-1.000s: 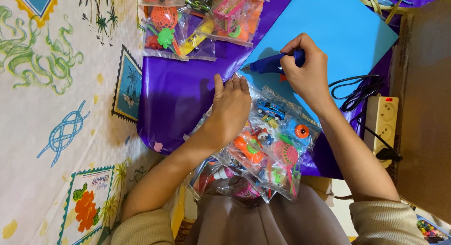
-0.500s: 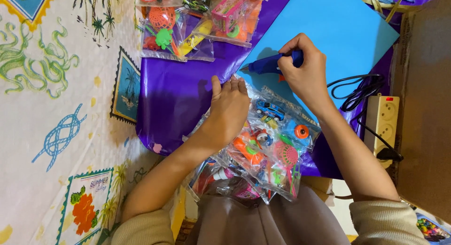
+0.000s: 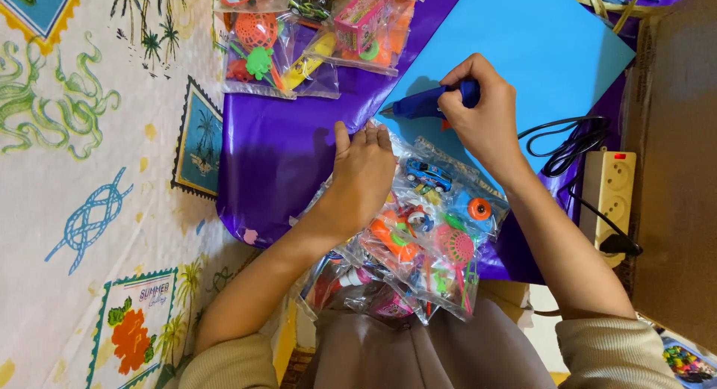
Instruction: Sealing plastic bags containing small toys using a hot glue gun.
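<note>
My right hand [image 3: 487, 117] grips a blue glue gun [image 3: 429, 102], its nozzle pointing left at the near corner of a light blue card sheet [image 3: 534, 45]. My left hand [image 3: 361, 172] lies flat, fingers together, pressing a clear plastic bag of small colourful toys [image 3: 429, 232] against the card's corner. Both rest on a shiny purple foil sheet [image 3: 276, 157]. The bag holds a blue toy car, orange pieces and other trinkets.
More clear toy bags [image 3: 314, 30] lie at the far edge of the purple sheet. A white power strip [image 3: 616, 187] with a black cable [image 3: 567, 146] sits to the right, beside a brown cardboard box [image 3: 676, 157]. A patterned cloth [image 3: 89, 187] covers the left.
</note>
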